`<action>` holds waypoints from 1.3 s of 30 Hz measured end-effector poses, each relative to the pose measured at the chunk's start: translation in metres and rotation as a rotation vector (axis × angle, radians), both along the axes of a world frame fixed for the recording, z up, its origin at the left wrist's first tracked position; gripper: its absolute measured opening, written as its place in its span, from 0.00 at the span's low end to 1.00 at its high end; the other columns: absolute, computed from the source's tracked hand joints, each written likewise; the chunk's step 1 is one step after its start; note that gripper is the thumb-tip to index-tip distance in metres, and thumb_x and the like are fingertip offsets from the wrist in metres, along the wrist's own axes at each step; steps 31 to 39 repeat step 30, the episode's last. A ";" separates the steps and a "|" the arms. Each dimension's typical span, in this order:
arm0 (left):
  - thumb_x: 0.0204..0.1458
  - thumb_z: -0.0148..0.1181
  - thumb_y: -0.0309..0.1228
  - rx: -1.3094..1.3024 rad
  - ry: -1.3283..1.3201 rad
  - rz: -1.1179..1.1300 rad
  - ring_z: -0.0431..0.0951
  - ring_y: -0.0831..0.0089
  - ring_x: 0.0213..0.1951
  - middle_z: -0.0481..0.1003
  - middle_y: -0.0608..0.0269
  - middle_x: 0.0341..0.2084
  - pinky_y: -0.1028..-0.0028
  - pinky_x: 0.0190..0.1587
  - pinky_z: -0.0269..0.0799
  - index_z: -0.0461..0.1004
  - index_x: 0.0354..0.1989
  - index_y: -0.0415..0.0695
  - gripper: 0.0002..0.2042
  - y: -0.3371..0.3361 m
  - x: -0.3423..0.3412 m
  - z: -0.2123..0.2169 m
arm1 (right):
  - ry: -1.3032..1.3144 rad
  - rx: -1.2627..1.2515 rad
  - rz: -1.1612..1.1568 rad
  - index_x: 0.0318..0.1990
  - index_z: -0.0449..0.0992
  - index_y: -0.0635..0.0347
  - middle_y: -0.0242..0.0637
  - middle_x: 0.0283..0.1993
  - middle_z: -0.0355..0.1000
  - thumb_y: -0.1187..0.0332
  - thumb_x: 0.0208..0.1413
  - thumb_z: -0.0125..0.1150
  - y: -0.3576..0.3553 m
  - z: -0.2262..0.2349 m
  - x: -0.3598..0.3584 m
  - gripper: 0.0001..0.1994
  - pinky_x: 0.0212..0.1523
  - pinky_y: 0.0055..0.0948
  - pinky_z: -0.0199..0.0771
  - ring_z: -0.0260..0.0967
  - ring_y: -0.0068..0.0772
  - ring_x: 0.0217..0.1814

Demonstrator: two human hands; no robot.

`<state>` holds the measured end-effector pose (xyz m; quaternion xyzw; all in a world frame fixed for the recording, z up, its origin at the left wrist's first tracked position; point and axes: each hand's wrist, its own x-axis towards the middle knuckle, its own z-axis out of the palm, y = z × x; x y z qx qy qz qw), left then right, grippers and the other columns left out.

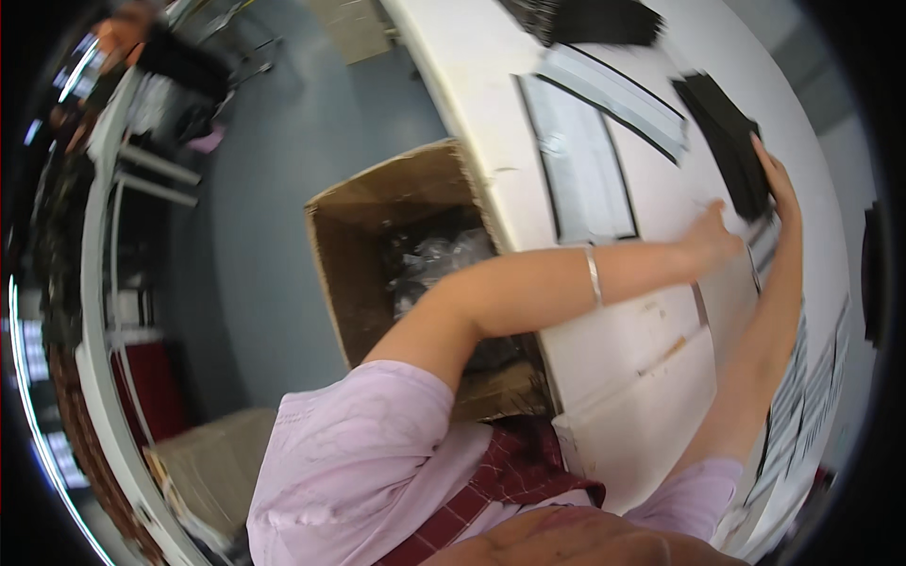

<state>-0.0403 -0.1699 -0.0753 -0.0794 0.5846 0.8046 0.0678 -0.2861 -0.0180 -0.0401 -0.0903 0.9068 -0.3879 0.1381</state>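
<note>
On the white table, a long black stack of flat pieces [725,141] lies at a slant. My right hand [781,184] rests along its right near edge with fingers stretched out; its thumb does not show. Just left of the stack's near end is my left hand [713,243], smeared by motion, one finger pointing up; whether it holds anything is unclear. To the left lie two flat whitish pieces with black edges: one upright piece [580,160] and one slanted piece [618,99] that overlaps its top.
A dark pile [604,21] sits at the table's far end. Several flat striped pieces [802,406] line the right side. An open cardboard box [344,274] with clear plastic inside stands against the table's left edge. At far left a person [175,57] is near a white frame.
</note>
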 end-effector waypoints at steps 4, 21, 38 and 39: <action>0.51 0.57 0.23 0.160 -0.105 0.132 0.75 0.58 0.51 0.72 0.45 0.48 0.65 0.55 0.70 0.47 0.71 0.34 0.38 0.000 -0.007 0.010 | -0.045 0.122 0.180 0.54 0.75 0.66 0.37 0.47 0.75 0.37 0.55 0.62 -0.013 0.017 -0.007 0.36 0.53 0.26 0.67 0.71 0.28 0.49; 0.48 0.63 0.43 0.450 -0.153 -0.073 0.75 0.50 0.50 0.71 0.39 0.51 0.58 0.56 0.70 0.63 0.59 0.30 0.35 -0.039 -0.033 0.020 | 0.106 0.238 0.443 0.50 0.76 0.70 0.42 0.45 0.79 0.50 0.53 0.70 -0.064 0.084 0.062 0.29 0.49 0.30 0.74 0.77 0.34 0.44; 0.46 0.58 0.71 0.728 0.356 -0.575 0.54 0.38 0.69 0.44 0.34 0.72 0.46 0.70 0.50 0.34 0.77 0.61 0.56 -0.047 -0.023 0.039 | 1.014 0.486 0.114 0.57 0.76 0.56 0.50 0.47 0.78 0.55 0.49 0.72 -0.089 0.192 0.271 0.28 0.46 0.40 0.75 0.76 0.54 0.49; 0.46 0.58 0.71 0.728 0.356 -0.575 0.54 0.38 0.69 0.44 0.34 0.72 0.46 0.70 0.50 0.34 0.77 0.61 0.56 -0.047 -0.023 0.039 | 1.014 0.486 0.114 0.57 0.76 0.56 0.50 0.47 0.78 0.55 0.49 0.72 -0.089 0.192 0.271 0.28 0.46 0.40 0.75 0.76 0.54 0.49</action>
